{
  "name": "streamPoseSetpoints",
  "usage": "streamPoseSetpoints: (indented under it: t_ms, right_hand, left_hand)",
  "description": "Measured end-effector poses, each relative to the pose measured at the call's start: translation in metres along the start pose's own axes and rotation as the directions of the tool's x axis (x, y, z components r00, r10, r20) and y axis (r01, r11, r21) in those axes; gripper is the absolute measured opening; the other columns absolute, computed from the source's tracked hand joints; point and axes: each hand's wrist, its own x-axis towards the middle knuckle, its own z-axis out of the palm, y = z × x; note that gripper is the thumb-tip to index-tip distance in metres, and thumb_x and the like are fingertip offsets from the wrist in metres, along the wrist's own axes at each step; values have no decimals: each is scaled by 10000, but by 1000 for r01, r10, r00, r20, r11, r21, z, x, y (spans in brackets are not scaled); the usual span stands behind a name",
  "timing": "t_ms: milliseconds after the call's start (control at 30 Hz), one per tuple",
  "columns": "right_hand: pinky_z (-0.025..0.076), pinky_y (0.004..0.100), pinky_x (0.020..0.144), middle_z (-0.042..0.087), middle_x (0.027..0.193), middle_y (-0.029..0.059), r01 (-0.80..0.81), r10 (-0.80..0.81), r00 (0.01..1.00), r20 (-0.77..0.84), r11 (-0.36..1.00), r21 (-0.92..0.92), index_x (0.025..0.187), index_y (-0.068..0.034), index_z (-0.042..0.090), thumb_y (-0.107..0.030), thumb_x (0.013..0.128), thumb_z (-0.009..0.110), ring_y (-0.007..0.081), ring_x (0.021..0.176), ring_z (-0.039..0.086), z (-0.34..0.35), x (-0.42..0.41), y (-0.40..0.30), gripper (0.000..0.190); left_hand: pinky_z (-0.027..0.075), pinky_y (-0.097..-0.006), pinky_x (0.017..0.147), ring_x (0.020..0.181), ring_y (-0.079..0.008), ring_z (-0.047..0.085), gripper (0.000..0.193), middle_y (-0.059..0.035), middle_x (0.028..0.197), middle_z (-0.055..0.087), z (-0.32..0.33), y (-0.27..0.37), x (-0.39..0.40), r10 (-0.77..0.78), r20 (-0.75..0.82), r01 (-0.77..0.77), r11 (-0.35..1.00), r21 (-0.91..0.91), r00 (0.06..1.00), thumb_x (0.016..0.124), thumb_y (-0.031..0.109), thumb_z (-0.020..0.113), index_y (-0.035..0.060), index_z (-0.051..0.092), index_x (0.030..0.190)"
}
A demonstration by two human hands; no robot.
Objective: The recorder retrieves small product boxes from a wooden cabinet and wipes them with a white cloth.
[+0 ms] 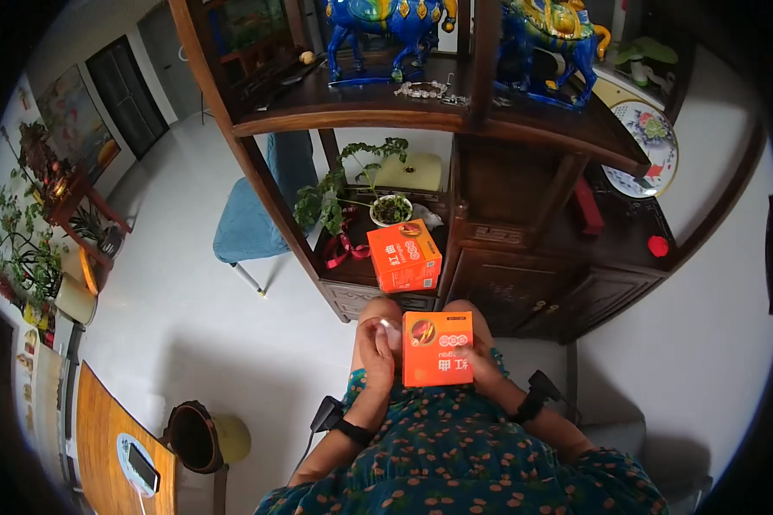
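Note:
My right hand (480, 368) grips the right side of an orange cardboard box (425, 367), held over my lap with its printed face towards me. The thumb lies across that face and the other fingers are hidden. Just left of the box, my left hand (376, 354) pinches a small whitish, shiny item (391, 332), too unclear to name. Beyond my knees, a second orange box (402, 254) of like print rests on the low shelf of a dark wooden display cabinet (341, 120).
Behind the second box stand a potted plant (391, 211) and a red ribbon (343, 252). Blue glazed horse figurines (386, 19) and a beaded bracelet (422, 89) occupy the upper shelf. To the left are a blue-covered chair (251, 219), a bin (196, 438) and a wooden table (103, 418) bearing a phone (143, 468).

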Motion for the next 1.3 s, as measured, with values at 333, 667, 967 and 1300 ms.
streamPoseSetpoints:
  t_ms: [333,667,967,1300]
  right_hand:
    - [482,312,799,542,1066,102,-32,33,999,-8,999,10,1233,-5,367,-186,807,574,188,931,573,-2,1,-3,507]
    - [448,316,884,460,1209,115,130,-134,991,0,957,261,1233,-61,360,-185,849,462,202,1034,535,-5,5,-9,416]
    - [472,306,842,508,1135,126,-72,64,997,43,973,221,1244,21,336,-213,867,501,180,988,554,-12,17,10,474]
    - [466,298,842,507,1148,131,-224,228,960,162,974,-45,1244,38,336,-286,896,418,175,993,552,-8,12,-3,482]
  left_hand:
    - [432,-301,673,712,-244,523,90,-121,763,507,-1,15,-12,112,225,-158,967,200,968,800,-2,440,36,439,881]
    - [449,-355,609,696,-348,554,138,-164,719,525,-3,51,-40,177,424,-297,926,235,888,730,-40,457,27,438,849]
    - [436,-310,586,611,-245,529,106,-133,707,515,1,45,-21,111,284,-166,971,174,952,720,-70,416,10,459,774]
    - [362,-214,617,656,-111,376,87,-28,717,424,8,17,29,142,70,-152,976,158,987,762,-45,379,26,424,782]
